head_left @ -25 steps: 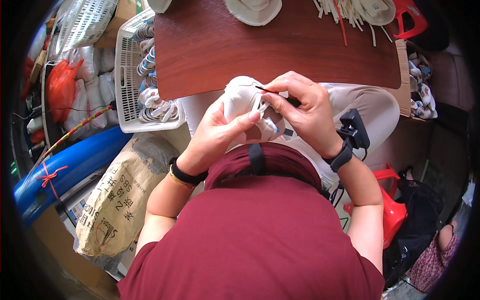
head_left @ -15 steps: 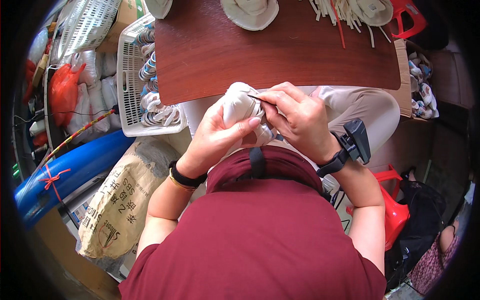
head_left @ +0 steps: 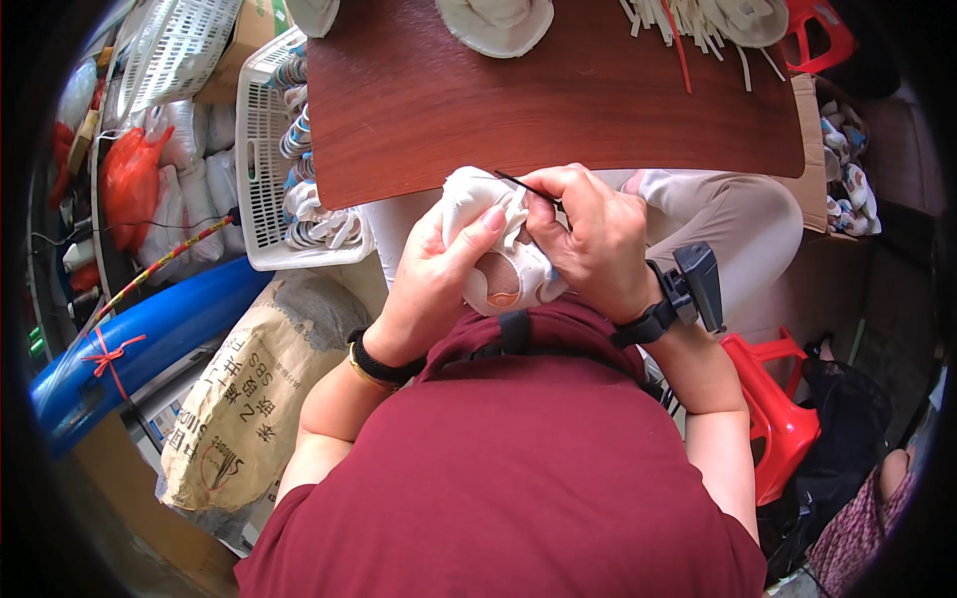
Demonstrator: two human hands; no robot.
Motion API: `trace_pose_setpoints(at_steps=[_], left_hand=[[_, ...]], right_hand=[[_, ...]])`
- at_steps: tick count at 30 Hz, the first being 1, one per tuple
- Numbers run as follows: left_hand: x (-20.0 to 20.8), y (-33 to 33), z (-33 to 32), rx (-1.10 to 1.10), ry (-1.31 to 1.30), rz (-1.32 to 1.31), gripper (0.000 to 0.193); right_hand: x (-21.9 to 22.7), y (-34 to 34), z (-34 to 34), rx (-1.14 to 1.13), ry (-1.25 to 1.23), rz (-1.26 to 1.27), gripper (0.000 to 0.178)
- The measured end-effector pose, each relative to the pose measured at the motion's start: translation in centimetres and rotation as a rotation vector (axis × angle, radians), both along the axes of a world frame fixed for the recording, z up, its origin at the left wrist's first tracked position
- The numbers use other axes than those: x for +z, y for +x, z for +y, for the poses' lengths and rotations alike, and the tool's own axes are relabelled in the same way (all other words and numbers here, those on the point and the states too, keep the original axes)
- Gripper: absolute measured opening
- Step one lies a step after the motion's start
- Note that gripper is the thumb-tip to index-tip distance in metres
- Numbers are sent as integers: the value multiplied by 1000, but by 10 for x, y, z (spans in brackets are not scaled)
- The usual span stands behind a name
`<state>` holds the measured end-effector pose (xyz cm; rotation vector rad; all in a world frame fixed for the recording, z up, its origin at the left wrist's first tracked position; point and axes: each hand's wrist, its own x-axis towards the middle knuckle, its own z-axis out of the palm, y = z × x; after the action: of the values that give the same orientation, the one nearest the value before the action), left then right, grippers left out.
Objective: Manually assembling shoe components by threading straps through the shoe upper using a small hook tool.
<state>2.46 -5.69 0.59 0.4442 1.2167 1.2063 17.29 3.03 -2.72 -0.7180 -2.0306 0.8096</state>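
Note:
My left hand [head_left: 423,271] is closed round a small white shoe upper [head_left: 536,261] held above my lap, thumb pressed on its pale cloth part. A tan panel and an orange mark show on the upper's near side. My right hand [head_left: 601,242] pinches a thin black pointed tool [head_left: 514,181], whose exact kind I cannot make out. Its tip points up and left over the upper's far edge. A white strip [head_left: 515,221] lies at the upper between my two hands. The right fingertips hide part of the upper.
A brown table [head_left: 538,125] lies just beyond my hands, with white shoe pieces [head_left: 498,22] and pale strips [head_left: 688,30] at its far side. A white basket [head_left: 261,189] of shoe parts stands left, a cardboard box [head_left: 812,159] right. A red stool [head_left: 773,419] is right of me.
The upper has turned, so its tan panel and orange mark now show. The black tool has lifted off the white cloth, and a white strip shows between my hands.

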Motion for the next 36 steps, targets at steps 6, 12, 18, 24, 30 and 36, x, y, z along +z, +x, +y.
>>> trace_pose_setpoints(at_steps=[6,12,18,24,30,36], left_hand=[[2,2,-3,64,-2,12,28],[-2,-9,1,74,1,156,33],[-11,7,1,119,162,160,31],[-16,-4,-1,55,135,49,32],[-10,-7,1,15,117,0,31],[-7,-13,8,-92,153,239,31]], right_hand=[[0,2,2,42,-142,43,13],[11,18,5,-7,-682,164,17],[9,4,-12,69,-785,185,13],[9,0,-18,55,-962,317,10],[6,3,-9,30,-525,135,16],[11,12,1,108,-310,14,21]])
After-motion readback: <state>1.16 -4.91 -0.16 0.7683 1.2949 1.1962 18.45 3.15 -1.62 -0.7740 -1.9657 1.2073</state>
